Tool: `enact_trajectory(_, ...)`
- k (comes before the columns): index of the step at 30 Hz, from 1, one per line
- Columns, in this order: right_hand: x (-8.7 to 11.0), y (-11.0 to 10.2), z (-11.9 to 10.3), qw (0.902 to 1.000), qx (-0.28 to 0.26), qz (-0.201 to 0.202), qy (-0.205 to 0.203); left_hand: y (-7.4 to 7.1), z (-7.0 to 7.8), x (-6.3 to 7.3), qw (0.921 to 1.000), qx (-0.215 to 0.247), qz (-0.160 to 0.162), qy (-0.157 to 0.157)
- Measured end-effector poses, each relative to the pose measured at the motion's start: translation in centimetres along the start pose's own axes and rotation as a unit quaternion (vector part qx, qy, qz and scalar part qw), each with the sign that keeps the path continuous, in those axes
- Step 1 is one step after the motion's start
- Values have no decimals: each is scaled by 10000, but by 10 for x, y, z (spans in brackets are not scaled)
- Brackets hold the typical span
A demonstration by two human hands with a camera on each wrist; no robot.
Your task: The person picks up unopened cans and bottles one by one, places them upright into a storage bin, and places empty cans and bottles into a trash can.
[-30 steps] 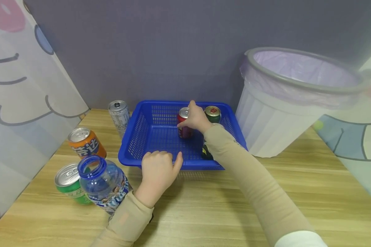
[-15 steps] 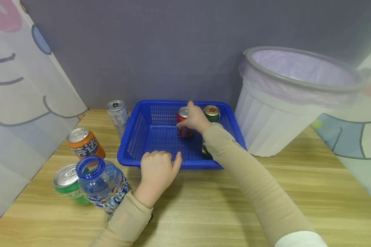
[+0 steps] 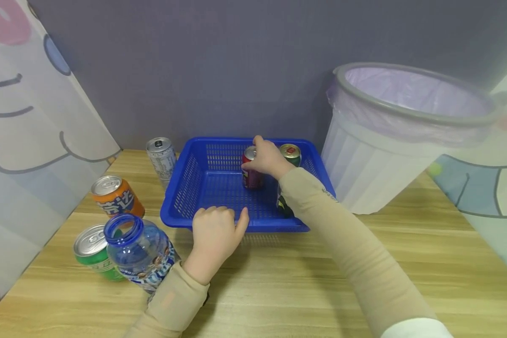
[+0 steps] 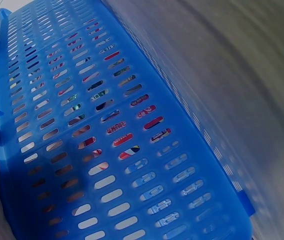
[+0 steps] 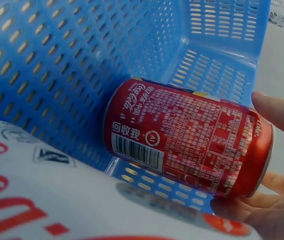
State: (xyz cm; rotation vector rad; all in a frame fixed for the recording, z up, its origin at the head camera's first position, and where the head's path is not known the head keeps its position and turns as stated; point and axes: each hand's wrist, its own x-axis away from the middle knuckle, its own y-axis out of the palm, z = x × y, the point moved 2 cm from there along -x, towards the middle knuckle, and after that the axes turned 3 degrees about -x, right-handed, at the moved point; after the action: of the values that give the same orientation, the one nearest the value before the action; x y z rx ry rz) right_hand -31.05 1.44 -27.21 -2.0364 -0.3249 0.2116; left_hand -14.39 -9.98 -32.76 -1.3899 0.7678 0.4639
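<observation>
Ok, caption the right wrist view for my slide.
Right hand around the top end of a red can inside a blue basket.

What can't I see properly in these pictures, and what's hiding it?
Head view: the inside bottom of the bin, hidden by its near side.
Head view: most of the dark-bottomed thing in the blue basket, behind the right sleeve.
Left wrist view: most of the red can, behind the basket's slotted wall.
Right wrist view: part of the white container, cut off by edges.
</observation>
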Motion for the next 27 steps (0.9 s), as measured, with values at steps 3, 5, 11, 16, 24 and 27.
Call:
enact_trajectory(3, 1, -3, 0, 10000, 45, -8, 10, 0, 0, 0, 10000, 21, -9, 11)
enact_trajectory(5, 2, -6, -1, 10000, 35, 12, 10, 0, 0, 0, 10000, 16, -5, 19)
enact_trajectory(11, 7, -17, -4, 10000, 28, -47, -30, 2, 0, 2, 10000, -26, 25, 38)
enact_trajectory(16, 14, -30, -8, 9992, -329, -247, -29, 3, -1, 2, 10000, 0, 33, 20)
enact_trajectory(24, 36, -59, -14, 9960, -625, -548, -341, 3, -1, 1, 9999, 19, 118, 46)
enact_trajectory(27, 46, -63, -11, 9950, -562, -686, -449, 3, -2, 0, 9999, 2, 120, 58)
